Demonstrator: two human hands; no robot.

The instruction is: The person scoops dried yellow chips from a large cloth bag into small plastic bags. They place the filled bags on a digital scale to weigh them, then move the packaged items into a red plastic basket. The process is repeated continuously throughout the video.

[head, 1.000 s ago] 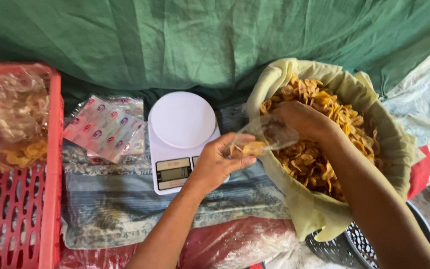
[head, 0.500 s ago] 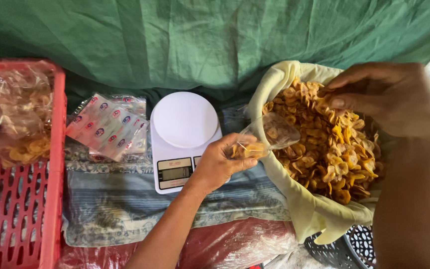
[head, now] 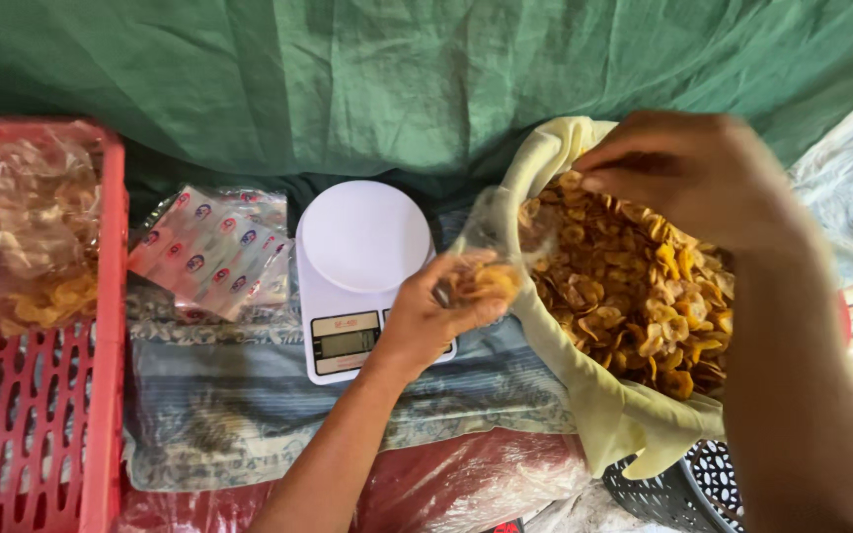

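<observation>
My left hand grips a small clear plastic bag with a few yellow chips in its bottom, held just left of a big cloth-lined sack. That sack is full of yellow banana chips. My right hand is raised above the chips, fingers pinched together on a few chips near the bag's mouth. A white kitchen scale with a round pan and small display sits just left of my left hand, nothing on its pan.
A red plastic crate at the left holds filled clear bags of chips. A stack of printed packets lies beside the scale. A green tarp hangs behind. A patterned cloth covers the surface; a black basket sits at the bottom right.
My right hand has risen out of the chips and come up above the sack toward the bag's mouth. My left hand keeps holding the small bag in about the same place.
</observation>
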